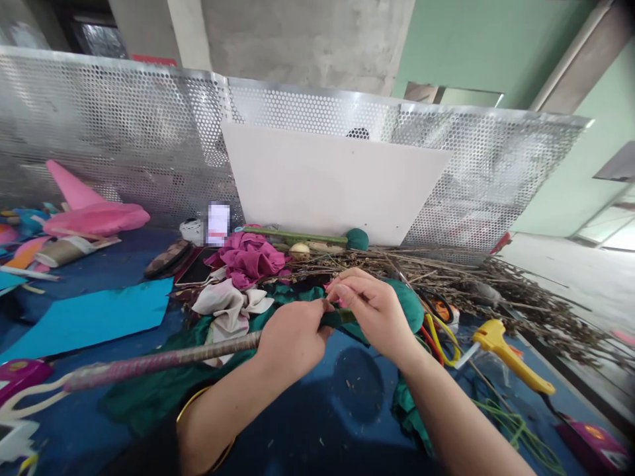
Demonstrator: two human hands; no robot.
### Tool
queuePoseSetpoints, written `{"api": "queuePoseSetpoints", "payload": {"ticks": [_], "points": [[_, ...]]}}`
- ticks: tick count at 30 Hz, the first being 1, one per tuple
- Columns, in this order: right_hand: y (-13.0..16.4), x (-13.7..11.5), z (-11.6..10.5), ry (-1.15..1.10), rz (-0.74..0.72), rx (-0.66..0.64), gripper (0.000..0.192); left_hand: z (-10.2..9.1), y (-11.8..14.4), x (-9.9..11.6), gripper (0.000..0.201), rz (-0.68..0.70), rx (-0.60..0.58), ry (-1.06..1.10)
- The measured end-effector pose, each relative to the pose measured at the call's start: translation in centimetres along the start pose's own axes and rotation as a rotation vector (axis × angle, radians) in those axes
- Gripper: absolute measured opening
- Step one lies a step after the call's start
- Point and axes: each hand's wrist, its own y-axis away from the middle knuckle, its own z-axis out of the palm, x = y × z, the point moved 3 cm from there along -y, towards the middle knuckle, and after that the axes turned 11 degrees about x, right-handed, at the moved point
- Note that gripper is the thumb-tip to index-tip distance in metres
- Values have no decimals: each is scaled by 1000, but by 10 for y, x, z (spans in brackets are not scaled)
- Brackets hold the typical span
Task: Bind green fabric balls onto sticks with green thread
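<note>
My left hand [290, 340] is closed around one end of a long stick wrapped in pinkish tape [159, 361], which runs out to the left over the blue table [317, 423]. My right hand [374, 311] pinches a strip of green cloth [342, 318] at the stick's tip, right against my left thumb. A round green cloth ball [411, 304] sits just behind my right hand. Green fabric [149, 390] lies under the stick.
Magenta cloth [251, 258] and beige cloth [228, 304] lie behind my hands. A pile of dry twigs [496, 284] stretches to the right. A yellow glue gun [510, 357], scissors [436, 311], a white board [332, 185] on a perforated metal panel, blue paper [94, 317].
</note>
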Motion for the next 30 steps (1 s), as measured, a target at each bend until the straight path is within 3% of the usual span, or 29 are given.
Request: {"api": "queuePoseSetpoints", "payload": {"ticks": [5, 11, 15, 19, 25, 30], "points": [[-3, 13, 0, 14, 144, 55, 26, 2, 5, 11, 13, 150, 21, -161], [-4, 24, -1, 8, 333, 61, 27, 2, 10, 20, 27, 380, 158, -260], [-5, 26, -2, 7, 351, 78, 28, 5, 12, 21, 29, 473, 264, -281], [-4, 27, -2, 12, 364, 88, 27, 8, 12, 20, 17, 503, 257, -302], [-3, 28, -2, -138, 478, 94, 27, 8, 9, 16, 22, 485, 183, -303], [-4, 12, -28, -416, 624, 44, 23, -2, 1, 2, 25, 410, 211, -248]]}}
